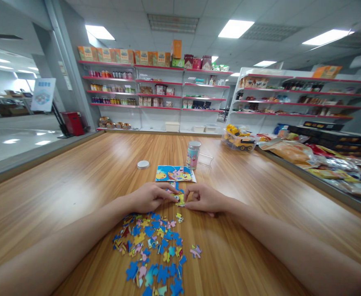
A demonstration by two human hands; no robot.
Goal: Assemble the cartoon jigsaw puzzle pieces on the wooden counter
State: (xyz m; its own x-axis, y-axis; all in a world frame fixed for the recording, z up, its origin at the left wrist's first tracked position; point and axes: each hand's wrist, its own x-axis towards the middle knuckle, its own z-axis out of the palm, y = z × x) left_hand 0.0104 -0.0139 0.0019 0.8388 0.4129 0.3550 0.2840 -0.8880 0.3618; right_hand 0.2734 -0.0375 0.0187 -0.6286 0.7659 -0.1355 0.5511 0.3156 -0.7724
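A small joined patch of jigsaw pieces (180,200), yellow and blue, lies on the table between my hands. My left hand (149,197) rests at its left side, fingers stretched out with the tips touching the pieces. On the other side, my right hand (204,199) is closed in a pinch at the patch's right edge; its fingertips partly cover the puzzle piece there. Just beyond lies the picture card (176,173) with a cartoon scene. Nearer me is a spread of loose puzzle pieces (151,242), mostly blue, and one lone piece (195,251) sits to their right.
Behind the card stand a cartoon-printed tin (193,155) and a thin wire frame (206,160). A round silver lid (143,165) lies to the left. A clear bin with yellow toy trucks (239,139) is at the far right, near packaged snacks (306,158). Stocked shelves (158,84) line the back.
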